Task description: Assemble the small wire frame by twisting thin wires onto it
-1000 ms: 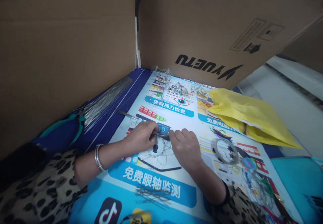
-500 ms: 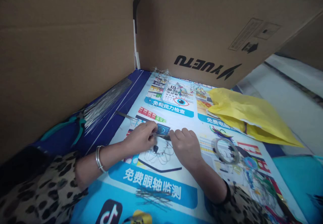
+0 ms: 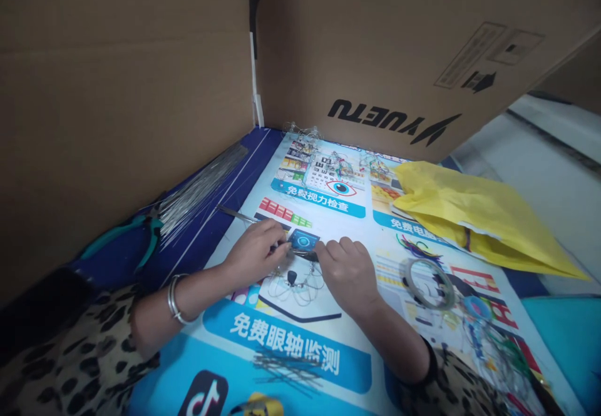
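My left hand (image 3: 256, 247) is closed in a pinch at the middle of the printed sheet, its fingertips at thin wire too small to make out well. My right hand (image 3: 345, 272) is wrapped round a slim dark metal tool (image 3: 306, 255), whose tip points toward my left fingers. Just below and between the hands lies a loose wire piece (image 3: 300, 288) with looped strands and a small dark bead or stone (image 3: 292, 276). Beyond my left hand a pair of tweezers (image 3: 235, 213) rests on the sheet's edge.
Teal-handled pliers (image 3: 153, 234) and a bundle of straight wires (image 3: 201, 191) lie at the left by a cardboard wall (image 3: 117, 91). At the right are a tape roll (image 3: 429, 284), a yellow bag (image 3: 469, 209) and tangled coloured wires (image 3: 502, 353). Short dark wires (image 3: 288, 366) lie in front.
The fingers of my left hand have shifted and loosened their curl slightly around the wire. My right hand stays almost in place. The view has moved a little.
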Available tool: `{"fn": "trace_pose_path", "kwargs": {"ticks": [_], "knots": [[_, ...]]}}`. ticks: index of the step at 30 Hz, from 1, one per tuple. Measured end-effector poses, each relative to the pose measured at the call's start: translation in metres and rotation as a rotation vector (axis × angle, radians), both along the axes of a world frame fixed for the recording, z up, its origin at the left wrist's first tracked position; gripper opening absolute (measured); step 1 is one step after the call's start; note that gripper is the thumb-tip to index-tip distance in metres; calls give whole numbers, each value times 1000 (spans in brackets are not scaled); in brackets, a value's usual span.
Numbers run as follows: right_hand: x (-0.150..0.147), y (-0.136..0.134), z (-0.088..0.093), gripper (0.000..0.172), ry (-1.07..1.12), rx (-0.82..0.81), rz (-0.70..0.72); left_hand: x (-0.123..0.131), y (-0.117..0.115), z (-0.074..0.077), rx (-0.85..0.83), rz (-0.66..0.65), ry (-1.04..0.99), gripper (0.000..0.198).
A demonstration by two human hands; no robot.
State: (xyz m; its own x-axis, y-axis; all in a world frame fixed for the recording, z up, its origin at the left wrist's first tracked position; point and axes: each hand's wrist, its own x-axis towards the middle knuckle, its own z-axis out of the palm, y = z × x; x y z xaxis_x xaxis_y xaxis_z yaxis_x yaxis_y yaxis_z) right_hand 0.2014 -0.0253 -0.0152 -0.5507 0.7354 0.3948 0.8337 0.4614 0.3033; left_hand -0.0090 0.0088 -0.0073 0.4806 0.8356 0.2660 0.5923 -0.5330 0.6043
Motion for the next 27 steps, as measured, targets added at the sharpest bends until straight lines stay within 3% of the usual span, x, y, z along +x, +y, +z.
{"fn": "trace_pose_path", "kwargs": {"ticks": [6,17,27], "knots": [[-5,3,3,12,0,7,3,3,3,-4,-59,-18,-115,24],[-10,2,9,15,-22,119,41,8,3,-7,-161,62,-275,27],[-11,1,13,16,-29,257,98,12,4,-6,-272,136,-300,31]]}}
